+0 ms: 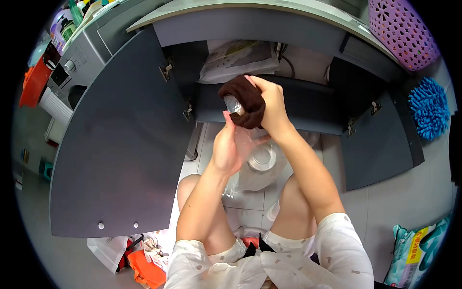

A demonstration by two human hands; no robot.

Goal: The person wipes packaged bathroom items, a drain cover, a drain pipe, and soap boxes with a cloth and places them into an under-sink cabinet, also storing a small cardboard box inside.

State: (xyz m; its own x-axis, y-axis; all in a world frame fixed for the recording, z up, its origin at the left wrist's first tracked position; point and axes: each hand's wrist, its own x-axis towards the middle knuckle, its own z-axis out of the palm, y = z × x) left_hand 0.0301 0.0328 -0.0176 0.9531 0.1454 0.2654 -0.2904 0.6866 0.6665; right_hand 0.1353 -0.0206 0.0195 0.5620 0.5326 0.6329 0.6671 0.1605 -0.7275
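Observation:
A dark brown cloth bundle [250, 98], looped like a ring, is held up in front of the open cabinet. My right hand [272, 103] grips its upper right side. Below it, my left hand [227, 148] holds a clear plastic bag [244, 142], its thumb near the bundle's lower left edge. Some clear plastic shows through the bundle's opening. Beneath my hands, a translucent plastic bag [260, 178] rests on the floor with a round white object [262, 158] in or under it.
Dark cabinet doors stand open at left [120, 139] and right [380, 139]. Plastic-wrapped items [238, 62] lie inside the cabinet. A purple basket [404, 33], blue mop head [429, 108] and teal package [416, 253] are at right. Orange cloth [146, 269] lies lower left.

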